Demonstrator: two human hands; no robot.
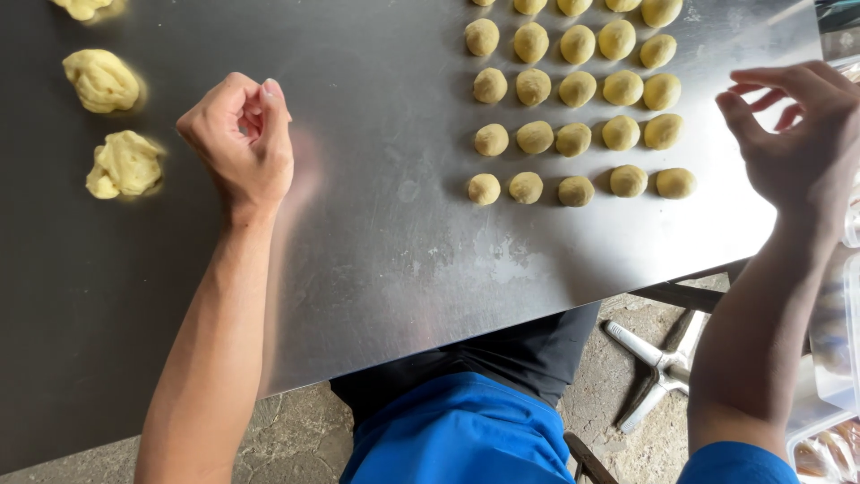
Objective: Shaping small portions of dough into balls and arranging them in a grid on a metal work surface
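My left hand (240,142) hovers over the steel table (385,233) with its fingers curled in and nothing visible in it. To its left lie rough lumps of yellow dough (125,165), a second one (100,81) above and a third (82,7) at the top edge. My right hand (797,134) is at the table's right edge, fingers loosely bent and apart, holding nothing that I can see. Between the hands, several small rolled dough balls (573,139) stand in neat rows.
Clear plastic containers (833,358) stand at the far right beside the table. Below the table edge are my blue and black clothes (466,421), a metal chair base (658,363) and a concrete floor.
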